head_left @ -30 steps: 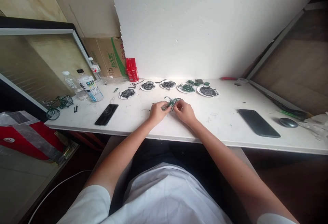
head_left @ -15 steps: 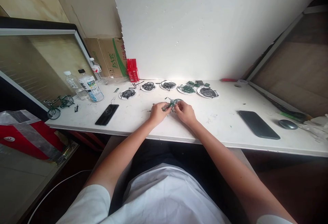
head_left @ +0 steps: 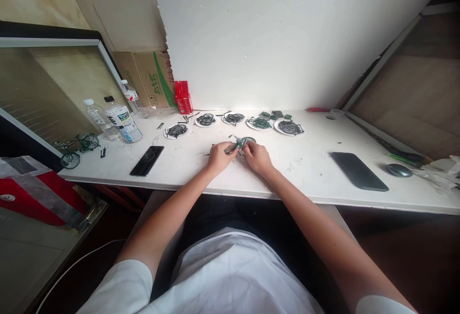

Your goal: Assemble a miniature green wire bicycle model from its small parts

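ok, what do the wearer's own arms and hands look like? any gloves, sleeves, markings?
Left hand and right hand are bare, no gloves. Both forearms are uncovered, with no watch or band visible at the wrists. Short, plain white sleeves, matching the white shirt. No cables or markings evident; small rings can't be ruled out.

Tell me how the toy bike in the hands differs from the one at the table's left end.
The held bike is between the left hand and the right hand; the left bike rests untouched on the table.
The held bike is partly hidden by fingers; the left bike shows both wheels.
Both are small, with green parts and spoked wheels.
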Available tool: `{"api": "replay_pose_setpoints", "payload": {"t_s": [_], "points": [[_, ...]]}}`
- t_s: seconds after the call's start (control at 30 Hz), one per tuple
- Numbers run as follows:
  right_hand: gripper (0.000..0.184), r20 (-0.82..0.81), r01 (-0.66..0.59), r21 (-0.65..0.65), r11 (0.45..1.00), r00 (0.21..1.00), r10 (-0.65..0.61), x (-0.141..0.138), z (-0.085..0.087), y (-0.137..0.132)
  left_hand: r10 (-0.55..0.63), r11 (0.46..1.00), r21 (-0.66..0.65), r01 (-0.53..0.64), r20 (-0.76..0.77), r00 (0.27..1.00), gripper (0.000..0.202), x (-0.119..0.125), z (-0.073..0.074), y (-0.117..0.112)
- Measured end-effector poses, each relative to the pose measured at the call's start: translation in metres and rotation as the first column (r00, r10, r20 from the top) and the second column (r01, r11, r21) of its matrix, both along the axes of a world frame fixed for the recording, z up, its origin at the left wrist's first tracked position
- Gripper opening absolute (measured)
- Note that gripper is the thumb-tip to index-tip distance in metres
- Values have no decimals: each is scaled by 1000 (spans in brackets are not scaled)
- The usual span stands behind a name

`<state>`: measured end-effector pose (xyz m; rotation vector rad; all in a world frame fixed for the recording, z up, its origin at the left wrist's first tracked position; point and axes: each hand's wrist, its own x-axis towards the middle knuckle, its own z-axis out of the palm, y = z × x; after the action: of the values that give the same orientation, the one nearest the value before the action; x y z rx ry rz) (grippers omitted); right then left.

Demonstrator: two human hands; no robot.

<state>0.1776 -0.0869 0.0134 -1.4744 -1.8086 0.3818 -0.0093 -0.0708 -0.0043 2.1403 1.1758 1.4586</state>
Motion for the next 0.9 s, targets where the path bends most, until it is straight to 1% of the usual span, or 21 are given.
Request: {"api": "replay_pose_setpoints", "payload": {"t_s": [0.13, 0.23, 0.5, 0.67, 0.77, 0.83, 0.9], "points": [[21, -38, 10, -7, 1000, 999, -10, -1, -1, 0, -6, 1000, -4, 6, 6, 1000, 10, 0, 0, 1], [20, -42, -7, 17, 1000, 999, 8, 0, -3, 1, -8, 1000, 6, 8, 5, 1000, 10, -1, 0, 1], [33, -12, -31, 13, 999, 999, 31, 1, -3, 1, -8, 1000, 8, 8, 2, 1000, 10, -1, 3, -3], [38, -51, -34, 21, 999, 998, 35, 0, -1, 1, 2, 1000, 23, -2, 10, 1000, 7, 0, 2, -2], [32, -65, -31, 35, 999, 997, 33, 1, -1, 0, 6, 999, 39, -7, 17, 1000, 7, 0, 2, -2], [26, -82, -42, 64, 997, 996, 47, 1, -1, 0, 14, 999, 49, -15, 28, 1000, 8, 0, 2, -2], [24, -100, -61, 94, 994, 993, 70, 1, -1, 0, 16, 998, 56, -18, 41, 999, 8, 0, 3, -2]]}}
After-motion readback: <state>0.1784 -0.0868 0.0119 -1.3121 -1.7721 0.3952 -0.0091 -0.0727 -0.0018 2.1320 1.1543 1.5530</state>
